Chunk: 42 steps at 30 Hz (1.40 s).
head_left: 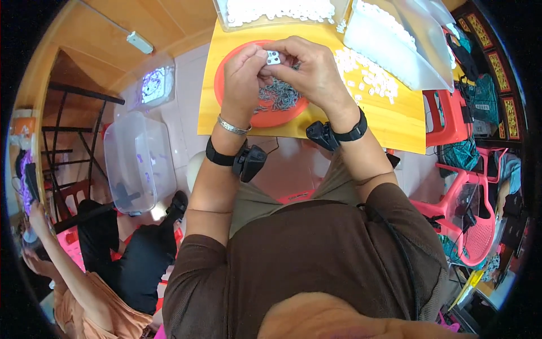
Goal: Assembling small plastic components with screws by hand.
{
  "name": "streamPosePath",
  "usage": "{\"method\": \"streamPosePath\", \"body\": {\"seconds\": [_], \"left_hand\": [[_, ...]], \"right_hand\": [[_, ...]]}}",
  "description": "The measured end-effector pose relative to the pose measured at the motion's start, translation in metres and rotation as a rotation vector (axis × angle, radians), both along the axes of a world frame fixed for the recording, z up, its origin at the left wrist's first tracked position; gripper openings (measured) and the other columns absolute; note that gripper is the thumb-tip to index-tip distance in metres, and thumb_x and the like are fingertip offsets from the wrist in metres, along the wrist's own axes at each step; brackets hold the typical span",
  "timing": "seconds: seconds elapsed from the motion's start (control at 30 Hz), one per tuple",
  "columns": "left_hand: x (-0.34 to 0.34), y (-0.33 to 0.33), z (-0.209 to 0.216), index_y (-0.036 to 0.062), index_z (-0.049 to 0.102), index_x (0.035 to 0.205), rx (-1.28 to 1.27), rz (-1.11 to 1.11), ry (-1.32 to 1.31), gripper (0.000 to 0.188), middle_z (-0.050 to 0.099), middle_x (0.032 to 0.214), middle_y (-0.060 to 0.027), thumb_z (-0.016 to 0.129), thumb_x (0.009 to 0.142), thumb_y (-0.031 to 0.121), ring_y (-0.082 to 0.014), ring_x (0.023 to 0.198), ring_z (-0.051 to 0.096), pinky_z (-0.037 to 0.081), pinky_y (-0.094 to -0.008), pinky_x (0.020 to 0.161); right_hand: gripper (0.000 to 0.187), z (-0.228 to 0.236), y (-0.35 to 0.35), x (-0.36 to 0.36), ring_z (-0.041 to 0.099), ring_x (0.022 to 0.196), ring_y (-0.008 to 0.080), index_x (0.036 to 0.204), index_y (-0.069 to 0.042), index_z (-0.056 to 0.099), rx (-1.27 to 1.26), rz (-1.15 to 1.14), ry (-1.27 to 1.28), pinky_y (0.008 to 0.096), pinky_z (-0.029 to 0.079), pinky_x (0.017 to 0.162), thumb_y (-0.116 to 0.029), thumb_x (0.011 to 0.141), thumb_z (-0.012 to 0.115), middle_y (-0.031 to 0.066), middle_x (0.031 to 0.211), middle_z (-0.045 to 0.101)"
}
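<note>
A small white plastic piece with dark round holes [273, 57] is pinched between the fingertips of both my hands. My left hand [244, 73] grips it from the left, and my right hand [307, 65] holds its other side. Just beneath them sits a round red tray [223, 85], partly covered by my hands. In it lies a heap of small grey metal parts [279, 96], too small to name exactly. White pieces of a like kind [370, 76] are scattered on the yellow table [333, 118] to the right of my right hand.
Clear bins of white pieces stand at the table's back [237, 25] and right [389, 56]. A clear plastic box [132, 164] rests on the floor at left. Another person [101, 288] sits at lower left; red [449, 118] and pink chairs [474, 226] are at right.
</note>
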State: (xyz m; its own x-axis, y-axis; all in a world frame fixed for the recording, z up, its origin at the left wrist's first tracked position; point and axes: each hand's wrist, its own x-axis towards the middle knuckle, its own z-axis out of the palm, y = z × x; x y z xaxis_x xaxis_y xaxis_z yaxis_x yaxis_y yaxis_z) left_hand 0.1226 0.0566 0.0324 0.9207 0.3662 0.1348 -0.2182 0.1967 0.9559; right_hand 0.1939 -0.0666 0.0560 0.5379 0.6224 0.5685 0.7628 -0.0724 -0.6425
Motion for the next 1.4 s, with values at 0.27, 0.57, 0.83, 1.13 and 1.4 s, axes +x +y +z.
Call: {"method": "streamPosePath", "body": {"seconds": [0.27,0.57,0.83,1.13,1.4], "left_hand": [[0.0,0.0,0.002,0.0039,0.054,0.072,-0.027,-0.028,0.012,0.022,0.051,0.06,-0.0003,0.045,0.087,0.017,-0.0066,0.052,0.047,0.036,-0.0185,0.047],[-0.003,-0.003,0.002,0.0035,0.054,0.071,0.025,0.011,-0.038,0.021,0.051,0.059,-0.0004,0.046,0.085,0.017,-0.0065,0.052,0.048,0.037,-0.019,0.048],[-0.005,-0.007,0.003,0.0019,0.057,0.076,0.051,0.034,-0.049,0.022,0.052,0.061,0.0011,0.046,0.087,0.018,-0.0043,0.053,0.046,0.036,-0.0183,0.048],[0.001,-0.003,-0.003,0.0017,0.055,0.075,0.077,0.07,-0.086,0.022,0.05,0.061,0.0023,0.046,0.088,0.016,-0.0036,0.054,0.043,0.036,-0.0187,0.049],[0.0,-0.004,-0.002,0.0015,0.055,0.074,0.083,0.09,-0.077,0.021,0.05,0.061,0.0013,0.046,0.088,0.015,-0.0047,0.054,0.044,0.036,-0.0192,0.049]], "right_hand": [[0.025,-0.002,-0.003,0.004,0.057,0.06,0.0118,0.092,-0.003,0.065,-0.024,0.048,-0.012,0.0237,0.046,0.056,-0.008,0.069,0.072,0.0056,0.071,0.062],[0.02,0.0,-0.005,0.003,0.059,0.06,0.0104,0.087,-0.002,0.066,-0.005,0.073,0.03,0.0222,0.046,0.055,-0.008,0.069,0.072,0.0065,0.071,0.064],[0.019,-0.002,-0.004,0.0,0.055,0.055,0.0086,0.084,-0.003,0.065,0.11,0.085,0.106,0.0231,0.045,0.051,-0.015,0.071,0.073,0.0041,0.061,0.059],[0.024,-0.002,-0.004,0.008,0.051,0.063,0.0037,0.094,0.0,0.065,0.044,0.178,0.302,0.0186,0.043,0.057,-0.004,0.071,0.07,-0.0019,0.067,0.057],[0.025,-0.004,-0.005,0.011,0.054,0.065,0.0042,0.097,0.0,0.065,0.05,0.222,0.378,0.0187,0.045,0.06,-0.003,0.073,0.069,0.0009,0.074,0.062]]}}
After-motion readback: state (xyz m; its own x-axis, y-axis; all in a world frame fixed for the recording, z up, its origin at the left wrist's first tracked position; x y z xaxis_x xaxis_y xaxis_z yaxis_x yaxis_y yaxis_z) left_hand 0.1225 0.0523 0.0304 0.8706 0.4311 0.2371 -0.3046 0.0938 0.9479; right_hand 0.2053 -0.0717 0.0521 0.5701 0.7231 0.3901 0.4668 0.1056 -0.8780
